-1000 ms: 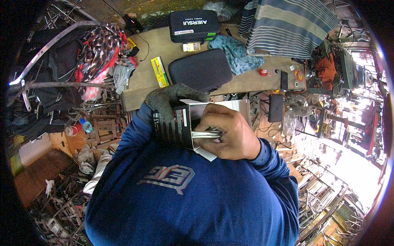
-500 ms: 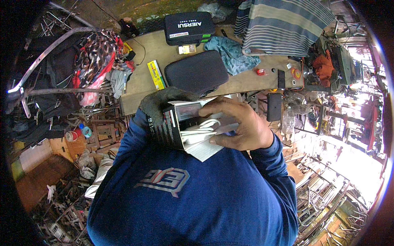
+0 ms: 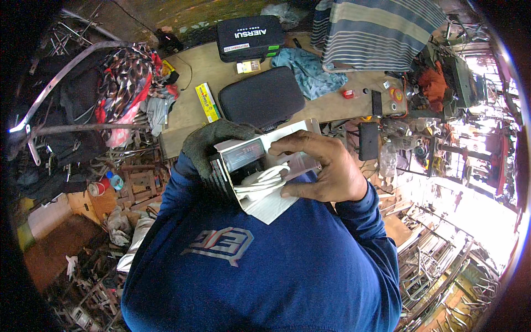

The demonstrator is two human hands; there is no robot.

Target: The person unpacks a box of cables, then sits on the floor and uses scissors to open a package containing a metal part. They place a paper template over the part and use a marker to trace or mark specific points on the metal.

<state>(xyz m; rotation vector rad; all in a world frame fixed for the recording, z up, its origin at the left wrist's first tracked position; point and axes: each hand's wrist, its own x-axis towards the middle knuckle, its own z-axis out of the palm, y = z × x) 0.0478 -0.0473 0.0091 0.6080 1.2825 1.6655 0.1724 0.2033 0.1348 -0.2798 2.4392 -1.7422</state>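
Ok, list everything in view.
Box: 1 open, black and white, centre
Cable: 1 bundle, white, in box mouth
Insert: 1, dark, inside box
Table: 1, tan, beyond box
Cases: 2, black, on table
Yellow pack: 1, yellow, left of cases
Crumpled cloth: 1, teal, right of cases
Striped cloth: 1, blue and cream, upper right
Red item: 1, red, on table
Slabs: 2, black, around table's right end
Patterned cloth: 1, red and black, upper left
Orange cloth: 1, orange, right
Metal rods: many, grey, lower right
Clutter: uncountable, mixed, all around
Shirt: 1, blue, lower centre
Left hand: 1, dark glove, around box
Right hand: 1, bare, at box mouth
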